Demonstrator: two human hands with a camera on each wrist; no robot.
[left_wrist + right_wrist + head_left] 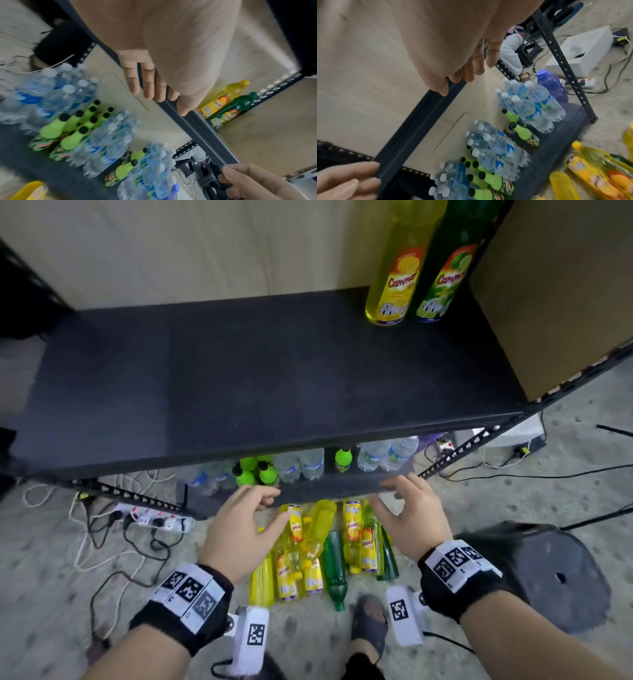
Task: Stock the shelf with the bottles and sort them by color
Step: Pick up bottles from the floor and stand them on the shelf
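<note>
A black shelf board [239, 378] carries one upright yellow bottle [394, 275] and one green bottle [442, 278] at its back right corner. Several yellow bottles [301, 549] and a green bottle [334, 570] lie on the floor before the shelf. My left hand [274, 508] and right hand [387, 496] hover above them, fingers relaxed, holding nothing. In the left wrist view the left hand [164, 97] shows against the shelf's dark front edge. The right hand [460, 77] looks the same in its wrist view. I cannot tell whether either touches that edge.
The lower shelf [329, 487] holds clear water bottles [308, 463] and bright green soda bottles [253, 470]. A power strip [157, 520] with tangled cables lies on the floor at left. A black stool [555, 573] stands at right, a sandalled foot [370, 621] below.
</note>
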